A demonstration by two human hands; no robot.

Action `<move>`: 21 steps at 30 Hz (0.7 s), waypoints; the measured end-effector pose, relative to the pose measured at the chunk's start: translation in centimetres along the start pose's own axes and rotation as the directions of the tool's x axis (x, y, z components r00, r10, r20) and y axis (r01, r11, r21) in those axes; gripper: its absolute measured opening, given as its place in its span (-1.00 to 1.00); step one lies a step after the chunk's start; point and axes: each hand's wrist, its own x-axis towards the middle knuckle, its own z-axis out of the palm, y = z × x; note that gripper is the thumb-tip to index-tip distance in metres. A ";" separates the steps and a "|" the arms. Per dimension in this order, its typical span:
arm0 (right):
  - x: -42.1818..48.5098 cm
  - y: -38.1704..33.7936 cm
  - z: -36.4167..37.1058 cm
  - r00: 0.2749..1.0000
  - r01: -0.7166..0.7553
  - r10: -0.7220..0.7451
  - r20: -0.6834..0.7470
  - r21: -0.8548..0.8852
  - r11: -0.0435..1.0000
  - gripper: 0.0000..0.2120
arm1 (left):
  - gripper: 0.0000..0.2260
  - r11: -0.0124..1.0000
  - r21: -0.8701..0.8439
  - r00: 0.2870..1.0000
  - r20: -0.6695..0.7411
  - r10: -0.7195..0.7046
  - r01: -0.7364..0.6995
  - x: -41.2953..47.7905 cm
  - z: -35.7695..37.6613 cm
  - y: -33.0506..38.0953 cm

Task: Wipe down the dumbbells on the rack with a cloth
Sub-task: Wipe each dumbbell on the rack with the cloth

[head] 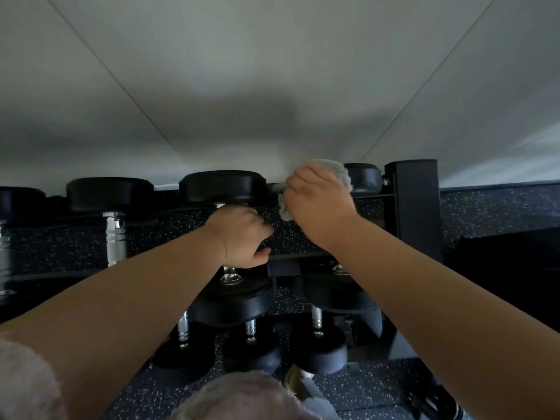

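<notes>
Evidently to steady it, the left hand (242, 234) has its fingers wrapped round the chrome handle of a top-tier dumbbell (222, 184). The right hand (321, 204) clutches the grey cloth (341, 172) against the rightmost dumbbell (362, 175) (at its far end). The rack upright (418, 207) stands just beside it, so sweeping room lies leftward.

left hand (242, 234): grips the chrome handle of a black dumbbell (222, 186) on the top shelf of the rack (416, 207).
right hand (318, 201): holds a grey cloth (336, 171) against the neighbouring dumbbell (362, 175), beside the rack's post.
lower shelf: smaller dumbbells (321, 347).
floor (500, 213): dark, speckled.
</notes>
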 end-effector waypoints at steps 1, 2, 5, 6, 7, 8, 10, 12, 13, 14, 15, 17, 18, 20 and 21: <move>-0.8 0.8 -0.2 0.999 -0.002 0.003 -0.042 0.009 1.000 -0.71 | -0.58 1.000 0.001 1.000 -0.012 -0.004 0.004 0.1 0.0 -0.1; -1.8 1.7 -0.1 0.995 0.001 0.001 -0.101 0.019 1.000 -0.63 | -0.58 1.000 -0.003 1.000 -0.020 -0.010 0.010 0.1 0.1 -0.2; -4.9 3.9 -0.4 0.975 0.004 0.015 -0.222 0.085 0.996 -0.41 | -0.58 1.000 -0.024 0.999 -0.027 -0.019 0.018 -0.2 0.2 -0.2; -5.8 4.6 -0.4 0.968 -0.029 0.062 -0.243 0.139 0.990 -0.37 | -0.59 0.999 -0.029 0.999 -0.036 -0.018 0.017 -0.2 0.3 0.0; -6.6 5.2 -0.3 0.957 -0.091 0.148 -0.250 0.226 0.970 -0.37 | -0.60 0.999 -0.030 0.999 -0.044 -0.018 0.017 -0.1 0.4 0.0; -7.1 5.6 -0.3 0.934 -0.179 0.269 -0.234 0.343 0.922 -0.41 | -0.61 0.999 -0.027 0.999 -0.049 -0.020 0.019 -0.1 0.5 0.0; -6.8 5.4 -0.9 0.863 -0.309 0.473 -0.177 0.556 0.772 -0.55 | -0.63 0.999 -0.023 0.998 -0.058 -0.036 0.035 -0.2 0.4 0.0; -5.1 4.4 -1.6 0.844 -0.324 0.510 -0.169 0.597 0.734 -0.61 | -0.64 0.998 -0.027 0.997 -0.057 -0.050 0.048 -0.3 0.4 0.0; -4.1 3.7 -1.9 0.864 -0.310 0.467 -0.188 0.532 0.788 -0.60 | -0.63 0.998 -0.028 0.997 -0.056 -0.055 0.054 -0.3 0.3 0.1; -3.1 3.1 -1.9 0.893 -0.284 0.401 -0.202 0.437 0.853 -0.57 | -0.62 0.998 -0.028 0.997 -0.052 -0.062 0.060 -0.3 0.3 0.2; -2.3 2.4 -2.0 0.924 -0.248 0.326 -0.201 0.334 0.909 -0.57 | -0.61 0.998 -0.026 0.997 -0.044 -0.065 0.064 -0.2 0.1 0.2; -1.0 1.9 -2.3 0.967 -0.162 0.193 -0.169 0.181 0.970 -0.62 | -0.59 0.998 -0.025 0.998 -0.023 -0.061 0.060 -0.1 -0.1 0.2; -0.8 2.0 -2.9 0.983 -0.118 0.138 -0.124 0.161 0.980 -0.65 | -0.60 0.998 -0.025 0.998 -0.016 -0.057 0.057 -0.1 -0.1 0.3; -1.3 3.6 -4.4 0.995 -0.087 0.097 -0.039 0.211 0.974 -0.70 | -0.63 0.999 -0.018 0.998 -0.021 -0.051 0.050 -0.1 -0.1 0.3; -1.8 4.7 -5.0 0.992 -0.129 0.127 0.025 0.255 0.958 -0.73 | -0.64 0.999 -0.013 0.998 -0.026 -0.052 0.052 -0.1 -0.2 0.3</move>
